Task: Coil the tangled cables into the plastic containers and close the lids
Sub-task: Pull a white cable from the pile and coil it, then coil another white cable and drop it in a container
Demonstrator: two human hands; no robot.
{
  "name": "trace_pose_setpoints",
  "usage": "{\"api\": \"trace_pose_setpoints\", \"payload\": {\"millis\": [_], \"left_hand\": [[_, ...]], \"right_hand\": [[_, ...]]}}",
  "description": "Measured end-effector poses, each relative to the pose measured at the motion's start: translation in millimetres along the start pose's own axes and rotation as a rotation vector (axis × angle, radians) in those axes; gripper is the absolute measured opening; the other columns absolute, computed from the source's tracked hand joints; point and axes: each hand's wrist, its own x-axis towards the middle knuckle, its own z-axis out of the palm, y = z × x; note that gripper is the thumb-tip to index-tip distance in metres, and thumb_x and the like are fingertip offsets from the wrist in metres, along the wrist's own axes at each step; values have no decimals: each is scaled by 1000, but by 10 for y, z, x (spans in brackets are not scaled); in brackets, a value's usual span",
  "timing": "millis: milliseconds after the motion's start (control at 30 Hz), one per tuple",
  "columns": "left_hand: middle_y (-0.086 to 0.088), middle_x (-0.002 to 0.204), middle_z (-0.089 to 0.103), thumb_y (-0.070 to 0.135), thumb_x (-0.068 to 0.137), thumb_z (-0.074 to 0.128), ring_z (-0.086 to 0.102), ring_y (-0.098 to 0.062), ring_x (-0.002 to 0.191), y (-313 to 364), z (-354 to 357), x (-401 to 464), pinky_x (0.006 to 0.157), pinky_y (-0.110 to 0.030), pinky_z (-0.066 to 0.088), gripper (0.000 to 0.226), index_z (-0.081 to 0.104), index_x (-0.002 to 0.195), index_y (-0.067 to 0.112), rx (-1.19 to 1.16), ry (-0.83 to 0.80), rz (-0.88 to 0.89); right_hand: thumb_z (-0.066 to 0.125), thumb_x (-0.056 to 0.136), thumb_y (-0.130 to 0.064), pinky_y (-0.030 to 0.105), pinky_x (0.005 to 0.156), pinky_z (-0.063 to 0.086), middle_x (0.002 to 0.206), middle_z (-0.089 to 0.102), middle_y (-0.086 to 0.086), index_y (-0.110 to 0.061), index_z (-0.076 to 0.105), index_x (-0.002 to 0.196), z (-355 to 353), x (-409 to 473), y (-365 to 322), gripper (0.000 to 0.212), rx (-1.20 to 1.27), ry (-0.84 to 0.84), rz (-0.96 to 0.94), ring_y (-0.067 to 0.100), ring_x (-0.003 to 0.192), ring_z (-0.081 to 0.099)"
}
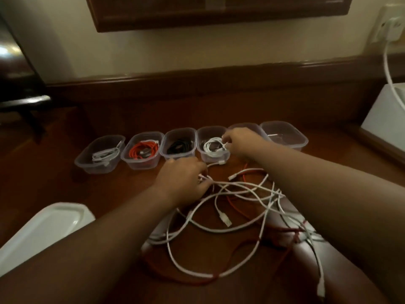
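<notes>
Several clear plastic containers stand in a row on the wooden table. From the left they hold a white cable (105, 155), an orange cable (143, 150), a black cable (179, 146) and a coiled white cable (213, 148). My right hand (242, 142) pinches that coiled white cable at the fourth container (200, 137). An empty container (283, 133) ends the row on the right; the one beside it is mostly hidden by my right hand. My left hand (184, 178) grips a strand of the tangled white and orange cables (241, 207) on the table.
A stack of white lids (43, 227) lies at the lower left. A white box (385, 113) sits at the right edge with a white cord (389, 69) running up to a wall charger. A dark chair (19, 84) stands at the left.
</notes>
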Motion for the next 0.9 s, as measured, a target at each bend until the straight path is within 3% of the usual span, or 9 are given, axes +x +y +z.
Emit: {"api": "trace_pose_setpoints", "payload": {"millis": [133, 333, 433, 500, 567, 633, 700, 800, 900], "left_hand": [[8, 97, 65, 56, 90, 56, 61, -17, 91, 149, -127, -461, 73, -32, 50, 28, 65, 98, 31, -64, -141, -69], [9, 103, 65, 41, 90, 64, 62, -13, 94, 425, -172, -1085, 79, -32, 54, 17, 66, 103, 31, -170, -200, -90], [3, 104, 67, 22, 90, 63, 63, -17, 97, 485, -164, -1241, 81, -32, 53, 24, 63, 114, 27, -330, -157, -186], [0, 108, 68, 15, 93, 58, 64, -19, 97, 511, -208, -1297, 79, -29, 51, 33, 63, 124, 22, -443, -98, -237], [-4, 120, 65, 10, 95, 54, 62, -19, 106, 527, -293, -1289, 85, -28, 49, 34, 63, 127, 17, -507, -21, -221], [-1, 120, 60, 8, 96, 53, 57, -10, 102, 585, -456, -1294, 85, -22, 45, 31, 65, 123, 16, -553, 49, -155], [7, 111, 57, 7, 97, 54, 54, -1, 90, 655, -653, -1295, 74, -10, 40, 28, 67, 117, 19, -608, 113, -88], [5, 105, 58, 5, 96, 57, 59, -1, 85, 726, -908, -1297, 68, -8, 46, 25, 66, 114, 20, -723, 199, -9], [-1, 96, 61, 6, 94, 62, 60, -7, 76, 730, -1073, -1315, 65, -16, 52, 27, 65, 112, 26, -845, 257, -12]], "right_hand": [[60, 96, -24, 30, 80, 45, 114, 67, 2, -18, 69, 110, 60, -700, -124, 17, 90, -48, -75, 19, 100, 59], [64, 93, -29, 27, 77, 44, 95, 60, -8, -30, 67, 99, 186, -1766, -277, 7, 168, -201, -155, 15, 95, 60], [64, 93, -27, 29, 82, 48, 110, 63, -3, -26, 65, 115, 272, -2098, -301, 22, 176, -216, -129, 14, 99, 59], [67, 92, -24, 28, 84, 48, 119, 61, -1, -25, 61, 125, 301, -2246, -322, 34, 241, -153, -95, 13, 100, 57], [69, 90, -23, 32, 92, 49, 131, 54, 2, -24, 52, 136, 277, -2315, -344, 49, 289, -36, -58, 16, 112, 55], [71, 88, -25, 36, 102, 46, 141, 44, 4, -27, 42, 144, 181, -2389, -365, 63, 329, 94, -21, 21, 127, 47], [71, 88, -31, 42, 107, 41, 147, 39, 4, -34, 35, 147, 30, -2418, -385, 69, 259, 169, -15, 25, 135, 38], [64, 91, -43, 42, 104, 41, 141, 46, 2, -37, 45, 140, -188, -2381, -425, 53, 79, 162, -54, 25, 132, 39], [61, 95, -37, 34, 89, 52, 125, 61, 1, -28, 60, 124, -322, -2344, -467, 31, 208, 88, -88, 17, 110, 56]]}}
